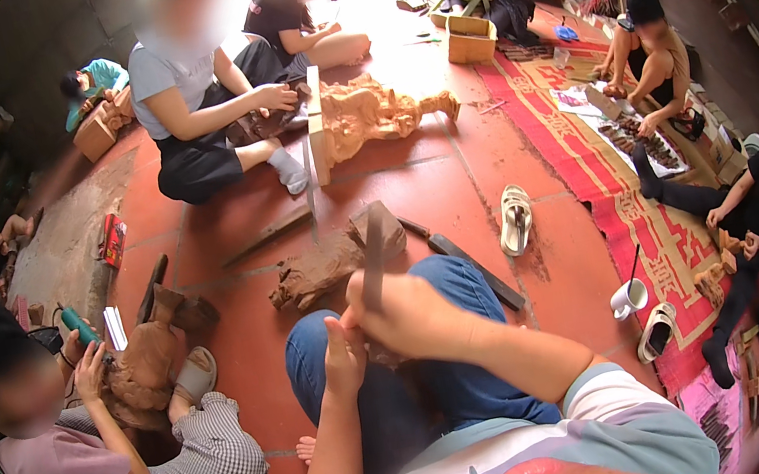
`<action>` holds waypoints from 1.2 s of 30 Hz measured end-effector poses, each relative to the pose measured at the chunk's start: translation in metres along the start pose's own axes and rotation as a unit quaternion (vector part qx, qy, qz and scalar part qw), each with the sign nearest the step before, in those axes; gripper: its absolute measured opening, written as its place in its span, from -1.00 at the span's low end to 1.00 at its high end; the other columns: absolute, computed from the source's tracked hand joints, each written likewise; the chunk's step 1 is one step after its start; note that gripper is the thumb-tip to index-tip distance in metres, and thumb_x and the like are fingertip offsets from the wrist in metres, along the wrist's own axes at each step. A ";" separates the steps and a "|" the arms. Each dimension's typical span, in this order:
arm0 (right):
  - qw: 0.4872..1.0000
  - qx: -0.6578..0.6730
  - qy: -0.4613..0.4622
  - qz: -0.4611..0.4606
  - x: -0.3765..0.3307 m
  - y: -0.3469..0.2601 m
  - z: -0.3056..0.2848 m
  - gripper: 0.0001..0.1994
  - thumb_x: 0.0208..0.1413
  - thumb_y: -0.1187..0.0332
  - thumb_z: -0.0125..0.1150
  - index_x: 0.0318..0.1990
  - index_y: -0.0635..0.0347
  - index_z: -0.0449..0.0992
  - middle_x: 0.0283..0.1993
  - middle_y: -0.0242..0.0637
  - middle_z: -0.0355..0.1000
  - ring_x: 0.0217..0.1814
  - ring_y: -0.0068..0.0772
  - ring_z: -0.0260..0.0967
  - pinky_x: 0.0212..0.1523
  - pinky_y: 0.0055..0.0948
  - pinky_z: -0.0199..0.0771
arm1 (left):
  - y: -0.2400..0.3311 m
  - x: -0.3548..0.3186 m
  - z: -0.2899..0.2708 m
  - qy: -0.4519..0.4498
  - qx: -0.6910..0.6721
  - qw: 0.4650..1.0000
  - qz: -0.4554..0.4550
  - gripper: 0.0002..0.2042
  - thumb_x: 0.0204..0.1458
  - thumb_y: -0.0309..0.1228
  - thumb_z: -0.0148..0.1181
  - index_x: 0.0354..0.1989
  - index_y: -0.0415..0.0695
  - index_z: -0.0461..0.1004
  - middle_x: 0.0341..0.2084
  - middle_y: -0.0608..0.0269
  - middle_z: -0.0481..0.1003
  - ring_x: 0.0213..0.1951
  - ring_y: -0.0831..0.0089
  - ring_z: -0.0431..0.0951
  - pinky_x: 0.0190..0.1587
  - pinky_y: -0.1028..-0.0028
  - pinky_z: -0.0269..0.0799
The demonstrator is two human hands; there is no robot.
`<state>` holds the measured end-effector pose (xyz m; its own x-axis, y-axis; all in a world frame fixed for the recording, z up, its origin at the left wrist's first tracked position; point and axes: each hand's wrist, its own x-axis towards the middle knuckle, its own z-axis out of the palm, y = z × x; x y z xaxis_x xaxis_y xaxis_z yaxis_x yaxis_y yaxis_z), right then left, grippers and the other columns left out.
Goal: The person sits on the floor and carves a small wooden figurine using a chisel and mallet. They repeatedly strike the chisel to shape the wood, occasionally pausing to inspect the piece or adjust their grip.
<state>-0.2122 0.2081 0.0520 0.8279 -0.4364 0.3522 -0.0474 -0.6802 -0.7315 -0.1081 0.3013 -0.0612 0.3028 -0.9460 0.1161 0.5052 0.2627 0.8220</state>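
Observation:
In front of my knees, my right hand (413,312) is wrapped round a flat, brown-grey blade-like tool (375,263). Its wide end points up and away from me, slightly blurred; I cannot make out its exact kind. My left hand (346,357) is close against the right one, thumb up and fingers curled. Whatever those fingers hold, if anything, is hidden. Just beyond my knees a rough brown wood carving (324,269) lies on its side on the tiles. To its right a dark, long flat tool (475,269) rests by my knee.
A person with a green power tool (79,328) works on a carving (144,372) at left. Ahead, another sits beside a large wooden figure (369,120). A sandal (516,219), a white mug (628,299) and a red patterned mat (588,154) with several seated people are at right.

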 end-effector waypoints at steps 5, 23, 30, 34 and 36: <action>1.000 0.017 0.014 -0.004 -0.004 0.001 -0.005 -0.88 0.11 0.35 0.00 -0.36 0.19 0.29 -0.47 -0.13 0.39 -0.43 -0.08 0.41 -0.41 -0.26 0.41 | 0.001 0.001 -0.005 -0.042 -0.013 0.999 -0.007 -0.23 0.16 0.19 -0.51 0.19 -0.33 0.13 0.09 0.05 0.28 0.14 0.32 0.26 0.20 0.39 0.08; 0.998 0.032 -0.009 0.049 0.007 0.002 -0.018 -0.89 0.01 0.36 0.08 -0.46 0.16 0.33 -0.47 -0.13 0.40 -0.39 0.01 0.40 -0.38 -0.20 0.38 | 0.005 0.002 0.003 -0.044 -0.018 0.999 0.004 -0.24 0.18 0.17 -0.51 0.20 -0.37 0.10 0.11 0.03 0.26 0.16 0.31 0.24 0.21 0.38 0.07; 0.993 0.087 -0.018 0.072 -0.001 -0.006 -0.016 -0.91 0.01 0.39 0.06 -0.45 0.18 0.35 -0.48 -0.07 0.40 -0.39 0.02 0.41 -0.41 -0.17 0.38 | 0.000 0.001 0.001 -0.027 -0.015 1.000 0.004 -0.25 0.18 0.15 -0.51 0.20 -0.35 0.12 0.09 0.06 0.28 0.14 0.32 0.26 0.19 0.40 0.10; 0.997 0.075 0.018 0.025 -0.001 -0.010 -0.012 -0.94 0.00 0.44 0.09 -0.44 0.18 0.35 -0.45 -0.17 0.41 -0.43 -0.14 0.44 -0.38 -0.32 0.41 | 0.001 0.009 -0.003 -0.026 0.012 0.999 0.036 -0.26 0.19 0.14 -0.51 0.20 -0.36 0.12 0.11 0.09 0.27 0.18 0.34 0.20 0.23 0.43 0.00; 0.996 -0.074 0.039 -0.024 -0.012 0.003 0.012 -0.95 0.00 0.44 0.10 -0.42 0.18 0.37 -0.48 -0.17 0.40 -0.40 -0.15 0.45 -0.36 -0.32 0.42 | 0.004 0.002 0.008 -0.023 -0.005 1.000 0.012 -0.26 0.20 0.14 -0.51 0.19 -0.36 0.13 0.12 0.09 0.25 0.21 0.34 0.16 0.26 0.41 -0.06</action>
<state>-0.2159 0.2181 0.0388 0.7859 -0.4414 0.4331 -0.0950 -0.7783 -0.6207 -0.1118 0.2990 -0.0532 0.2776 -0.9472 0.1603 0.5062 0.2861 0.8136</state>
